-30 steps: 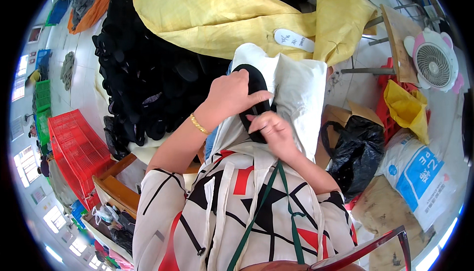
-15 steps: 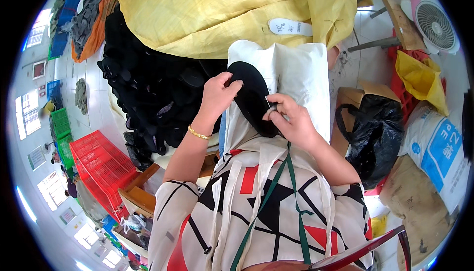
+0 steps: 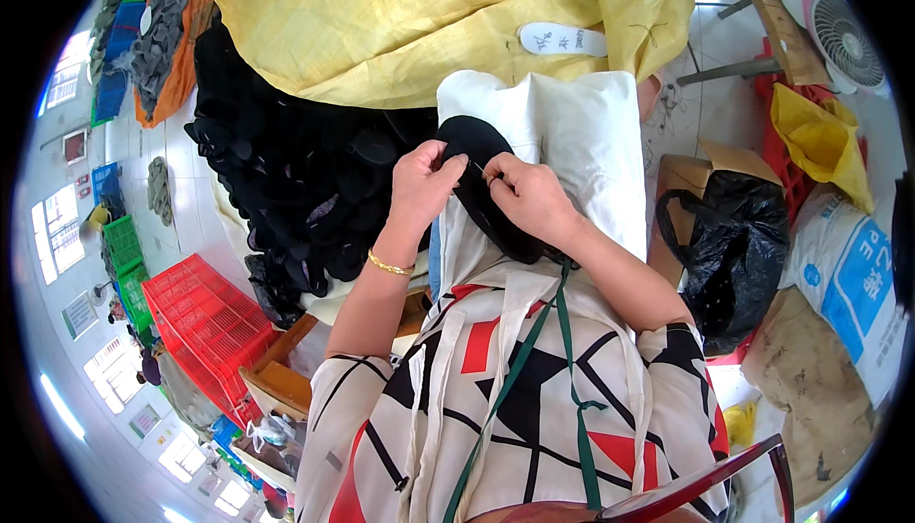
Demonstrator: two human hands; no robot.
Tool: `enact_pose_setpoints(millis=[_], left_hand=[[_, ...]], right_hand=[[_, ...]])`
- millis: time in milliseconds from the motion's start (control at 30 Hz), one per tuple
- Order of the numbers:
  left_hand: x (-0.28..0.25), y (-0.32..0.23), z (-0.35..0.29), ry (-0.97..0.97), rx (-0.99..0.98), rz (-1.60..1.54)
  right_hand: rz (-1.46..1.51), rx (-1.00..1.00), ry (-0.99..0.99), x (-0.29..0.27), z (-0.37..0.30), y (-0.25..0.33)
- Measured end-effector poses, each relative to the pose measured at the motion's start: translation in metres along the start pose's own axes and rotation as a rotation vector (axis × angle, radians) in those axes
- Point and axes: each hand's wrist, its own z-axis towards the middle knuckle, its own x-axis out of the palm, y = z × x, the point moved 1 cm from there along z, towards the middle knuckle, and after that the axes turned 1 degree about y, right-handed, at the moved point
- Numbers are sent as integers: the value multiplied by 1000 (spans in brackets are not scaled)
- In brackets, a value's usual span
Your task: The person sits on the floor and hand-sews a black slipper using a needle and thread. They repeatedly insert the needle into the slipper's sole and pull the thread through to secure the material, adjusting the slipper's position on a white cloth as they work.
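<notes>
A black, sole-shaped cloth slipper lies over the white cloth on my lap, its rounded end away from me. My left hand pinches its left edge between thumb and fingers. Close beside that grip, my right hand is closed over the slipper's upper surface. A thin, bright needle sticks out from the right fingertips toward the left thumb. Whether its tip is in the fabric is too small to tell. The slipper's near end sits below my right wrist, against my apron.
A heap of black slippers lies to the left, partly under yellow sheeting. On that sheeting rests a white insole with handwriting. Red crates stand at left; a black plastic bag in a carton and a fan at right.
My right hand has moved left and away from me, bringing the needle close to my left thumb. My left hand keeps its pinch on the slipper.
</notes>
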Motion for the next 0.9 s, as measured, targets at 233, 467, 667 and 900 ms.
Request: enact_pose_setpoints(millis=[233, 467, 667, 900], left_hand=[[-1, 2, 2, 6, 19, -1], [-7, 0, 2, 54, -47, -36], [-11, -10, -2, 126, -133, -186], [-12, -15, -4, 135, -153, -208]], right_hand=[[-52, -34, 21, 2, 6, -4], [-186, -13, 11, 11, 3, 0], [-271, -133, -80, 27, -3, -4], [-388, -191, -4, 15, 2, -3]])
